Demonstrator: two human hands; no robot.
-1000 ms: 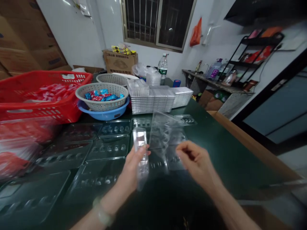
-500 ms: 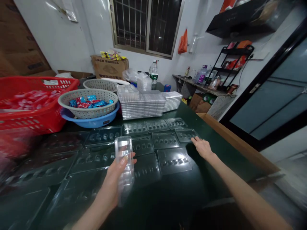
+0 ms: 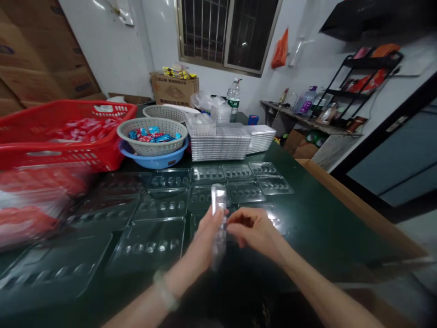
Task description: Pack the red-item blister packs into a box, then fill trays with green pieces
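My left hand [image 3: 208, 228] is wrapped round a narrow stack of clear plastic trays [image 3: 218, 198], held upright on edge above the table. Against the near right side of this stack, my right hand [image 3: 252, 228] has its fingers curled and pinched; whether a tray edge is between them is hidden. Rows of single clear plastic trays with moulded bumps lie flat on the dark green table, among them one tray [image 3: 244, 191] beyond my hands and another tray [image 3: 150, 241] to the left.
Tall stacks of clear trays [image 3: 218, 146] stand at the back. Left of them are a grey basket [image 3: 153, 148] of blue and red packets in a blue basin [image 3: 153, 160], and a red crate [image 3: 112, 150] of red packets. A blurred bag of red items [image 3: 30, 209] lies at left.
My right hand has come back from the far right tray to the stack in my left hand. The stack has turned more edge-on. The view has shifted, too.
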